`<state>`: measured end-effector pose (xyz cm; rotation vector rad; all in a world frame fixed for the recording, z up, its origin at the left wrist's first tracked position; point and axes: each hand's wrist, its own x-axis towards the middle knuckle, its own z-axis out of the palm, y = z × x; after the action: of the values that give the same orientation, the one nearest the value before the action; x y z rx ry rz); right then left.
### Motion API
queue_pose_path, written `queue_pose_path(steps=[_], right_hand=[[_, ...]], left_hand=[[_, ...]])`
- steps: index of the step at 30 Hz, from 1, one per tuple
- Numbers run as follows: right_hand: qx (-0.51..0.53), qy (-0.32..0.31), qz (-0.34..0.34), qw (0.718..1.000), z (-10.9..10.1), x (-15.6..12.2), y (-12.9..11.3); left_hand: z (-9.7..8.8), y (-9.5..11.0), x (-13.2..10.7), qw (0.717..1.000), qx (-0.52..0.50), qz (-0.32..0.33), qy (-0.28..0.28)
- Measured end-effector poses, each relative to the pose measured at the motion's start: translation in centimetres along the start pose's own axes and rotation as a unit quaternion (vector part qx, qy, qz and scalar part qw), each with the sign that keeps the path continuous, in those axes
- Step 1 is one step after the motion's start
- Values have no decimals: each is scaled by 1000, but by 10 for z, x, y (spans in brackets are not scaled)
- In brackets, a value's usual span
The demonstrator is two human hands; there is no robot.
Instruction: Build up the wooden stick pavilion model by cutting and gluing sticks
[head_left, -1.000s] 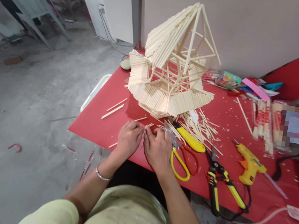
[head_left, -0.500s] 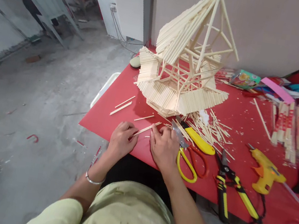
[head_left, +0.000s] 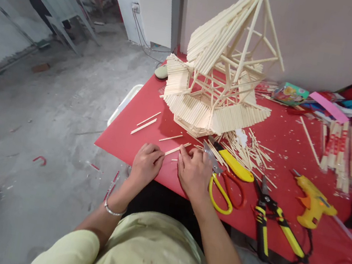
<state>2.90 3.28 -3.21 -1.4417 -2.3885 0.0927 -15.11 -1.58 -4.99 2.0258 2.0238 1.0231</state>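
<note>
A thin wooden stick lies slantwise between my two hands, close to the table's front edge. My left hand pinches its near left end between thumb and curled fingers. My right hand has its fingertips on the far right part of the stick, with the fingers bent. Just beyond stands a many-sided model built of wooden sticks, its pointed roof partly covered. Scissors with a yellow and a red handle lie right beside my right hand, next to a yellow utility knife.
Cut sticks are heaped before the model; a few loose sticks lie left. Black-and-yellow pruning shears and a yellow glue gun rest at right. Packed chopsticks lie behind on the red tabletop.
The fingers of my left hand have drawn closer together on the stick's end. My right hand stays nearly in place, and the whole view has shifted slightly.
</note>
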Motion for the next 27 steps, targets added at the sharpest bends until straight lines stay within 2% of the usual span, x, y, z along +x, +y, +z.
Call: queue_pose_path(steps=[13,27], right_hand=[[-1,2,2,1000,0,-2,1],[-9,3,12,1000,-1,-3,0]], left_hand=[[0,2,-2,999,32,8,-2],[3,1,-7,1000,15,14,17]])
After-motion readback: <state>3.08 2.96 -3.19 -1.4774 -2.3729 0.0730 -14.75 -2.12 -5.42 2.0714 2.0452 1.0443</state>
